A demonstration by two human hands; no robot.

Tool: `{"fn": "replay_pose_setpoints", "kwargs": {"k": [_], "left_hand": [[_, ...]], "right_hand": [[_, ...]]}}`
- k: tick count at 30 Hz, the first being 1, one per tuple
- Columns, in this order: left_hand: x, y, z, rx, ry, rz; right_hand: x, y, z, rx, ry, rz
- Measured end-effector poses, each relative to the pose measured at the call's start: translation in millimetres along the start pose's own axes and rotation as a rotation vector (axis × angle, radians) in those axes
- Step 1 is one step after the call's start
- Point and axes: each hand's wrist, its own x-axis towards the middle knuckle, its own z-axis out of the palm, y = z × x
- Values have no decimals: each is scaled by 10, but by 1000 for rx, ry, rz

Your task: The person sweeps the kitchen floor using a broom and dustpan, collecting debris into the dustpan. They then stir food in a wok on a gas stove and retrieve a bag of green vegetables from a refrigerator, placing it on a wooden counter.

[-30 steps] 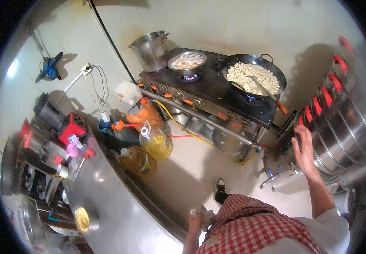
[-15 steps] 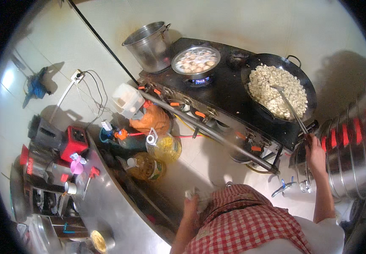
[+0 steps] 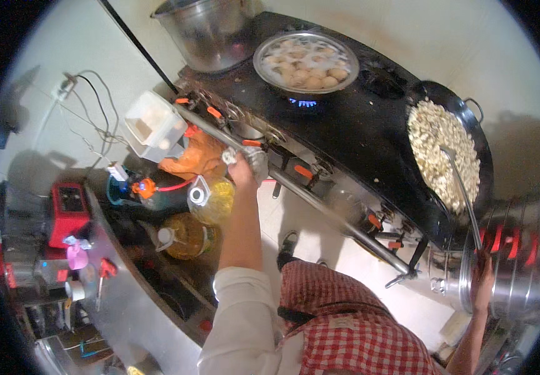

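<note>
Pale kitchen wall point(image 3: 420, 44), black stove point(image 3: 338, 115) along it. Left hand point(image 3: 240, 172) at the stove's front edge: fingers closed on a whitish cloth point(image 3: 256, 161), cloth against the metal rail point(image 3: 338, 219); cannot tell if the fingers wrap the rail through it. Right hand point(image 3: 482, 281) just off the stove's right front corner, fingers wrapped round the handle end of a long metal spatula point(image 3: 465, 187); spatula head sits in the pale chopped pieces point(image 3: 439, 140) filling part of a black wok point(image 3: 486, 159) at the stove's right end. Steel pot point(image 3: 210, 34) at the stove's left end. Near it, steel basin point(image 3: 256, 65) with round brownish items point(image 3: 313, 74) in foamy liquid, blue flame point(image 3: 304, 103) beneath. Off the front edge, left part: clear plastic container point(image 3: 157, 125), orange bag point(image 3: 198, 153), 2 oil jugs point(image 3: 212, 200). Steel desk point(image 3: 132, 312) lower left, red appliance point(image 3: 68, 215) by its far end.
</note>
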Motion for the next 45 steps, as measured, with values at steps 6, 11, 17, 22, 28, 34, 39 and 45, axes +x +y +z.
{"fn": "replay_pose_setpoints", "kwargs": {"k": [6,11,17,22,28,34,39,45], "left_hand": [[382,-181,361,-309,-83,-316],[508,-284,322,-372,-110,-279],[349,63,404,-308,-101,-306],[461,-152,443,-308,-84,-174],[588,-364,459,-262,-80,-149],[539,-272,471,-323,-105,-151],[617,-401,479,-379,-112,-80],[584,-345,514,-367,-106,-86]], "right_hand": [[-125,250,-80,-49,-217,306],[19,161,-67,-164,-270,330],[-36,462,-168,-145,-272,338],[-50,783,-183,-42,-260,400],[-80,937,-223,-96,-269,394],[-102,906,-231,-199,-264,412],[-25,746,-204,-184,-284,461],[-77,765,-181,-134,-236,425]]}}
